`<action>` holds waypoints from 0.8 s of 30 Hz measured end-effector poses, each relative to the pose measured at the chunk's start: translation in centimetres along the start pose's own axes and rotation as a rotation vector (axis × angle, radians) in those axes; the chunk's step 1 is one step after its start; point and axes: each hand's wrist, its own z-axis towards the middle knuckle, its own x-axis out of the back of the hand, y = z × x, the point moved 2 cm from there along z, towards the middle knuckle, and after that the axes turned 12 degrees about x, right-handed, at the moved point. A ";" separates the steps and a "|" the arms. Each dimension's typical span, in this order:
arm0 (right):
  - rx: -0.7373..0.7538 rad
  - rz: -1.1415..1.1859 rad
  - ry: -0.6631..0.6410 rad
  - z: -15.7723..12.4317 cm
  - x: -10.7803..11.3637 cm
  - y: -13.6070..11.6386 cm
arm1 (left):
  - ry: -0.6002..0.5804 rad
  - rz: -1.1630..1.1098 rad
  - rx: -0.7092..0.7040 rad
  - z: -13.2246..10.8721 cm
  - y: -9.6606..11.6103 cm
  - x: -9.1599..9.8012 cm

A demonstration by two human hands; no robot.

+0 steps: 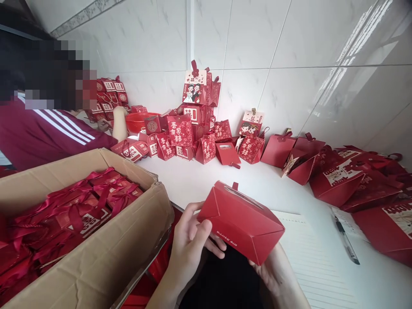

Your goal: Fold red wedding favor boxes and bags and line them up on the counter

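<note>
A red paper gift box with folded, creased ends is held tilted in front of me, over the near edge of the table. My left hand grips its left end, thumb on the near face and fingers curled beneath. Under the right end, my right hand holds the box, most of its fingers hidden behind it. A slot and a short ribbon tab show along the top. Small pale print runs on the near face. Beneath and right of the box lies a lined sheet of paper.
At left stands an open cardboard box packed with ribboned red boxes. Decorated gift boxes line the tiled wall, and more red boxes pile up at right. A pen lies on the table. Another person sits at left near a red basin.
</note>
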 end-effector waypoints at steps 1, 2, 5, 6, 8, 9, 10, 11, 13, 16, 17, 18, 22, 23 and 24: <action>0.000 -0.003 0.016 0.1 0.2 0.1 | -0.053 0.050 0.007 0.2 0.2 0.3; -0.006 -0.006 0.026 0.3 0.3 0.2 | -0.085 0.116 0.013 0.4 0.4 0.6; -0.009 -0.046 0.045 0.4 0.5 0.6 | -0.030 0.339 0.017 1.1 0.8 1.5; 0.003 -0.066 0.053 0.4 0.5 0.8 | 0.015 0.373 0.012 1.2 0.8 1.8; 0.032 -0.098 0.069 0.3 0.6 1.1 | 0.071 0.331 0.014 1.5 0.6 2.2; 0.039 -0.114 0.067 0.4 0.7 1.3 | 0.072 0.273 0.025 1.6 0.3 2.4; 0.041 -0.131 0.057 0.4 0.9 1.5 | 0.061 0.211 0.038 1.7 0.1 2.6; 0.044 -0.152 0.036 0.6 1.1 1.6 | 0.044 0.162 0.055 1.8 -0.1 2.9; 0.049 -0.213 -0.050 1.0 1.5 1.9 | 0.012 0.138 0.097 1.8 -0.4 3.8; 0.067 -0.352 -0.235 1.4 1.8 1.9 | -0.040 0.235 0.095 1.4 0.0 5.1; 0.077 -0.406 -0.292 1.5 1.7 1.8 | -0.069 0.278 0.062 1.0 0.2 5.4; 0.088 -0.452 -0.338 1.5 1.6 1.6 | -0.098 0.318 0.017 0.6 0.5 5.6; 0.079 -0.522 -0.392 1.4 1.0 1.2 | 0.004 0.329 -0.145 -0.9 0.0 5.8; 0.060 -0.545 -0.390 1.6 0.8 1.2 | 0.059 0.267 -0.146 -1.2 -0.7 5.8; 0.058 -0.583 -0.388 1.8 0.5 1.1 | 0.093 0.173 -0.124 -1.4 -1.6 5.9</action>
